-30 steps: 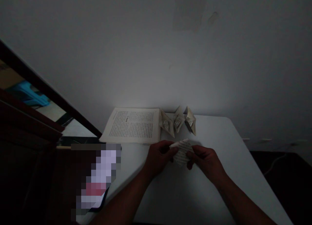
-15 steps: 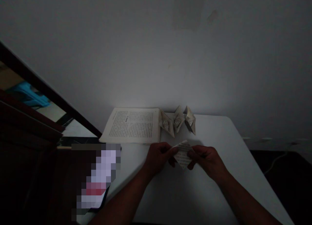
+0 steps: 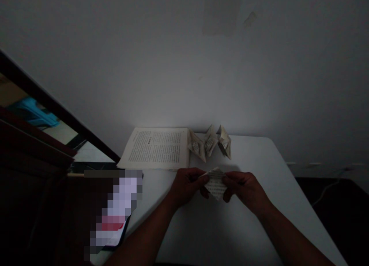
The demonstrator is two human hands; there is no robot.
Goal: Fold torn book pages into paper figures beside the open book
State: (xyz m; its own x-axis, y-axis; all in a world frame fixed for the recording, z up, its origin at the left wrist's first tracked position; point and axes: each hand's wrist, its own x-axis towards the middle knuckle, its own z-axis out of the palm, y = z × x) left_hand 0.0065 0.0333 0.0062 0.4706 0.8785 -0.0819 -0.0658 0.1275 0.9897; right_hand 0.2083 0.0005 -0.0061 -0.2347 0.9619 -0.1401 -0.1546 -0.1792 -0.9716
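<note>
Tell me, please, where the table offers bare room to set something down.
The table is bare at back right, between the paper shapes and its right edge, and on the near side of the folded sheet. It is crowded at back left, where the book lies beside those shapes, and centrally, where the left hand and right hand hold the sheet.
</note>
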